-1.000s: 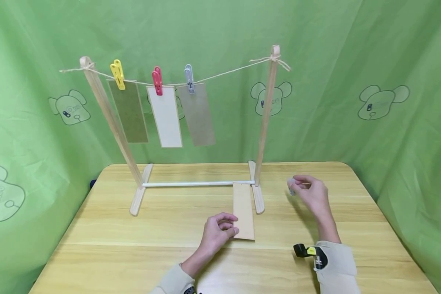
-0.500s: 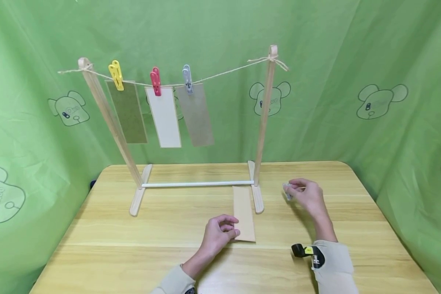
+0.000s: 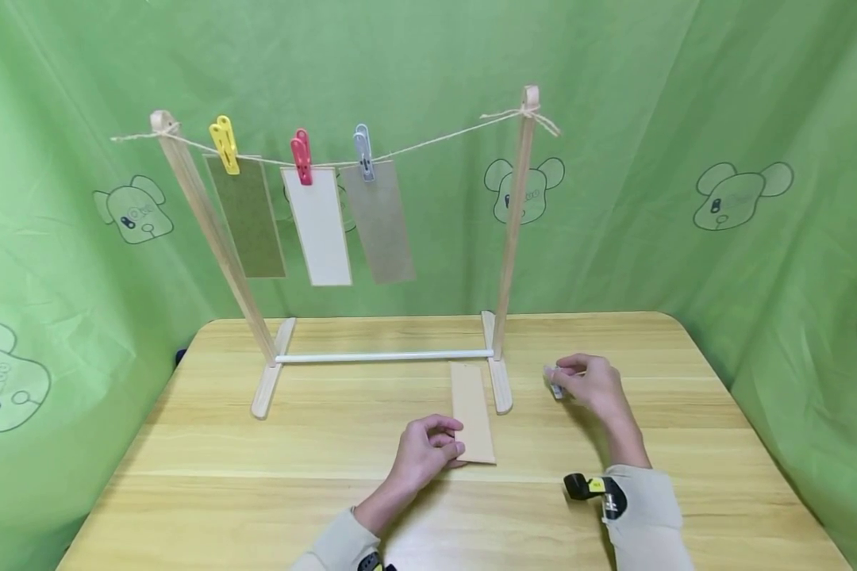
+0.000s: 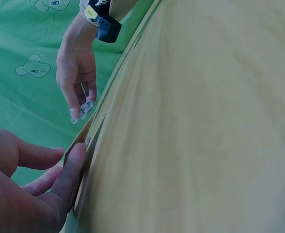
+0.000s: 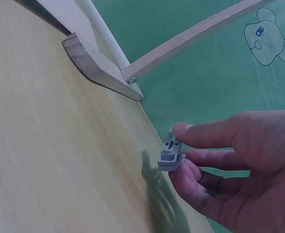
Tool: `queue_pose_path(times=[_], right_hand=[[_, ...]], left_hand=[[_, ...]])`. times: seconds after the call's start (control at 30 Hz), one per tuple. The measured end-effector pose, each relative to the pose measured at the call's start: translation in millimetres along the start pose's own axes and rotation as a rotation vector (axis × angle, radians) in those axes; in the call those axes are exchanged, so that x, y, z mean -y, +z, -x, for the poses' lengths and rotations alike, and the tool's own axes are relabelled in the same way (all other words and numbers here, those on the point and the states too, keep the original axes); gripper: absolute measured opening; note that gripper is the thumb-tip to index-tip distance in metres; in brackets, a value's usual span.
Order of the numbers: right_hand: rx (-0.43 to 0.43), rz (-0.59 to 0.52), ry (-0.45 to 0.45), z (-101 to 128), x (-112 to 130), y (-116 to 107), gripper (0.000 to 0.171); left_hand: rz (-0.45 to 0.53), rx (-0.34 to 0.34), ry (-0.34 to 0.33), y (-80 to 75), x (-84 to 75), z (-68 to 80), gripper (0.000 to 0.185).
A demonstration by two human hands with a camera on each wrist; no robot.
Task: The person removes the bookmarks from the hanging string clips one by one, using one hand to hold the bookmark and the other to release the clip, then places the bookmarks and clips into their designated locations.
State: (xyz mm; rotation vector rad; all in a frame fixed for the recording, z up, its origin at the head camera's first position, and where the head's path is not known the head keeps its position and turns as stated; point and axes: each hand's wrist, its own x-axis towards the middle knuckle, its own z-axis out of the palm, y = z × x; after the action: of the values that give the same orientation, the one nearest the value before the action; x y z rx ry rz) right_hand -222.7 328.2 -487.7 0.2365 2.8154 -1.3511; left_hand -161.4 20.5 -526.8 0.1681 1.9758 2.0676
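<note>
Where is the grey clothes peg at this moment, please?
The grey clothes peg is pinched in the right hand, just above the table, right of the drying rack's foot.

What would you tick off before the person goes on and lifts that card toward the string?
1. Clip in hand: ok. The right hand pinches a grey clip between thumb and fingers.
2. Hold on the card: ok. The left hand has its fingers on the edge of the tan card, which lies flat on the table.
3. Free space on the string: ok. It is bare between the grey peg and the right post.
4. Clip jaws ready: cannot tell.
5. Stand steady: ok. Both feet rest on the table.
</note>
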Motion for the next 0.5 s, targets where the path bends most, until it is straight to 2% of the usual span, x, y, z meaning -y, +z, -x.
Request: queue_pose_path(times=[0.2,0.37,0.5], right_hand=[[0.024,-0.027,0.020,-0.7,0.8,1.7,0.052],[0.045,-0.034,0.049,0.7,-1.4,4.8,0.053],[0.048,-0.019,0.049,1.6,-2.5,6.6,0.052]], left_hand=[[-0.141,-0.005,0.029,-2.4,-4.0,1.3,0.029],[-0.157,0.007,0.021,-3.3,-6.2,4.6,0.030],[-0.224,0.012,0.013,-4.3,-11.4,9.1,0.031]])
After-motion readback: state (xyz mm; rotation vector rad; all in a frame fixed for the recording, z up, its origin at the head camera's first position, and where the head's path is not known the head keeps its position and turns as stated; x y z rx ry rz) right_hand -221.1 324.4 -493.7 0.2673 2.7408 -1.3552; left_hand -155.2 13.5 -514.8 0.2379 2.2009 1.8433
